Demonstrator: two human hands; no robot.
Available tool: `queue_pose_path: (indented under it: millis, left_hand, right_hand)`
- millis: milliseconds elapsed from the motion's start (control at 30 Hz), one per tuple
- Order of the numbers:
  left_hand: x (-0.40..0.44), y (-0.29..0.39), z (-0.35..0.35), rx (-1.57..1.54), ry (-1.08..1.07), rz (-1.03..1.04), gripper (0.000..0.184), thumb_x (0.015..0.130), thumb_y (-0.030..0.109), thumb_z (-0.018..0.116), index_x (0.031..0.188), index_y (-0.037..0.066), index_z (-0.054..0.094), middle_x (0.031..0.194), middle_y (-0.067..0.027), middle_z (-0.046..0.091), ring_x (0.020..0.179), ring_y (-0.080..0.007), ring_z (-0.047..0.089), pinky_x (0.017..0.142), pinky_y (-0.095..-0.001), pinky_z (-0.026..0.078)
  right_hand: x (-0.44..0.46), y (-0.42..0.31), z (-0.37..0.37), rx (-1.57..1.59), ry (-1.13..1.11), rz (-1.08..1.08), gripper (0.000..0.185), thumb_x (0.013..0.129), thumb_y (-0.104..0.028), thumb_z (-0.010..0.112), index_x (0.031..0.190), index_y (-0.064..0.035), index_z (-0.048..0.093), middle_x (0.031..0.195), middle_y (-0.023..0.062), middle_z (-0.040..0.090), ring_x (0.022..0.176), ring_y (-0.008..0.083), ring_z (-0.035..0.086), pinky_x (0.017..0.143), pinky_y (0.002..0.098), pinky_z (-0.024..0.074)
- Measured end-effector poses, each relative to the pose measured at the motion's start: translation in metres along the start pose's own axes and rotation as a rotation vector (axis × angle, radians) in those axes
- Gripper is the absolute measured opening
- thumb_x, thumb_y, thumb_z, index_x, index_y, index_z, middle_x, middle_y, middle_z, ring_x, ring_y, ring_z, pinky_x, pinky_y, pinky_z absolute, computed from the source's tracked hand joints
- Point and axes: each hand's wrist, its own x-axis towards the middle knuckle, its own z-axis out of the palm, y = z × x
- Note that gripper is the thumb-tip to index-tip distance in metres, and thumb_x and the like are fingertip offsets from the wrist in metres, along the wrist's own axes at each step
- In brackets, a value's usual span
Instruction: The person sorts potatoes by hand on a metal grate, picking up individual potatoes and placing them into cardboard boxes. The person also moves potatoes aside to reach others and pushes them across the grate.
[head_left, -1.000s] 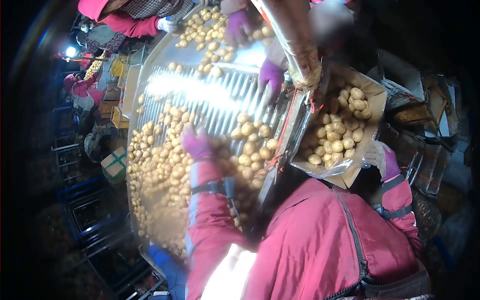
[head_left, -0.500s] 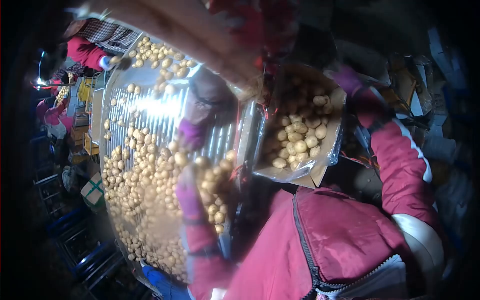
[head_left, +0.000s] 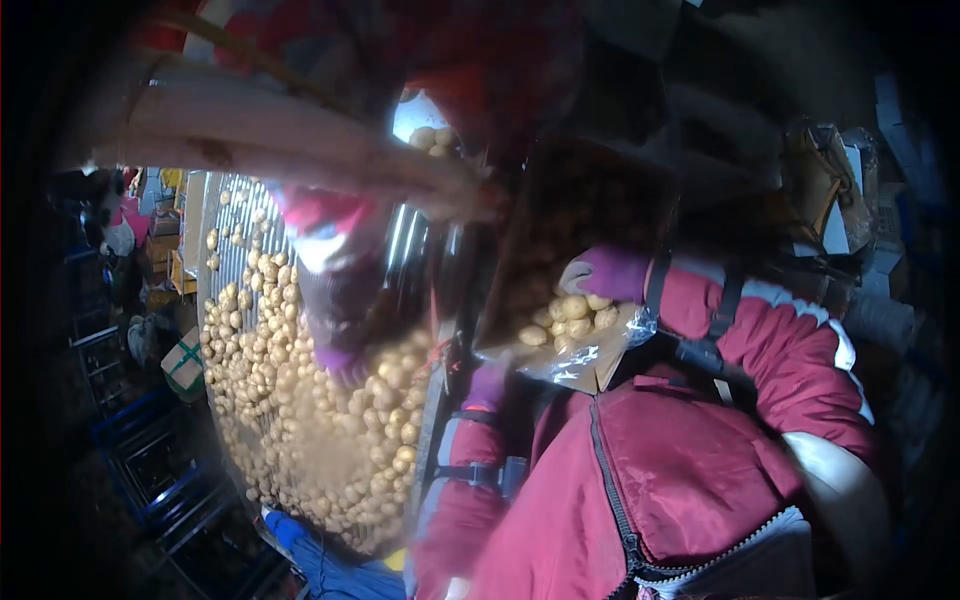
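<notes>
My right hand, in a purple glove with pale fingertips, is over the potatoes in a cardboard box lined with clear plastic. Its fingers lie bent across the top of them, not closed round any one that I can see. By the near left corner of the box is my left hand, also gloved in purple. Motion smears its fingers, and whether they grip the liner or box edge cannot be made out. Deep shade hides the far half of the box.
Left of the box, a ribbed sorting table carries many loose potatoes. Another person's purple-gloved hand reaches over them. A long pale brown shape crosses the top. Blue metal frames stand at far left.
My left hand has moved from the potatoes on the table to the box's near corner. My right hand has come in from the far right edge over the box. The view has shifted.
</notes>
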Motion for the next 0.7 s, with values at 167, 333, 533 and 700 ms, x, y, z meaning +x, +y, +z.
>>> queue_pose_path:
  millis: [167, 333, 533, 700]
  left_hand:
    - [-0.004, -0.044, 0.005, 0.447, -0.077, 0.184, 0.027, 0.09, 0.015, 0.06, 0.113, 0.004, 0.066, 0.098, -0.0175, 0.07, 0.092, -0.0303, 0.068, 0.079, -0.041, 0.055]
    - [0.021, 0.001, 0.004, 0.093, -0.018, 0.013, 0.028, 0.089, 0.014, 0.059, 0.113, 0.003, 0.067, 0.097, -0.0189, 0.07, 0.091, -0.0324, 0.068, 0.079, -0.0408, 0.055]
    - [-0.041, -0.068, 0.018, 0.68, -0.201, 0.242, 0.034, 0.101, 0.024, 0.052, 0.127, 0.004, 0.06, 0.104, -0.0178, 0.071, 0.089, -0.0321, 0.068, 0.08, -0.0416, 0.054]
    - [-0.053, -0.03, 0.042, 0.418, -0.074, -0.077, 0.038, 0.102, 0.033, 0.055, 0.126, 0.005, 0.061, 0.101, -0.0175, 0.071, 0.087, -0.0338, 0.068, 0.08, -0.0434, 0.053]
  right_hand:
    - [-0.005, 0.031, -0.058, -0.032, 0.177, 0.083, 0.04, 0.093, -0.035, 0.062, 0.115, -0.0026, 0.069, 0.108, 0.0193, 0.071, 0.097, 0.0332, 0.07, 0.084, 0.0408, 0.0546]
    - [0.014, 0.12, -0.114, -0.694, 0.035, 0.339, 0.04, 0.092, -0.036, 0.063, 0.113, -0.0024, 0.07, 0.108, 0.0205, 0.071, 0.098, 0.0347, 0.069, 0.085, 0.0416, 0.0543]
    - [0.019, 0.107, -0.113, -0.44, 0.237, 0.359, 0.036, 0.089, -0.028, 0.064, 0.114, -0.0021, 0.069, 0.113, 0.0202, 0.069, 0.104, 0.0356, 0.067, 0.089, 0.0393, 0.0536]
    - [-0.011, 0.031, -0.041, 0.022, -0.018, -0.059, 0.036, 0.09, -0.023, 0.063, 0.119, -0.0015, 0.067, 0.115, 0.0193, 0.068, 0.105, 0.034, 0.067, 0.089, 0.0384, 0.0528]
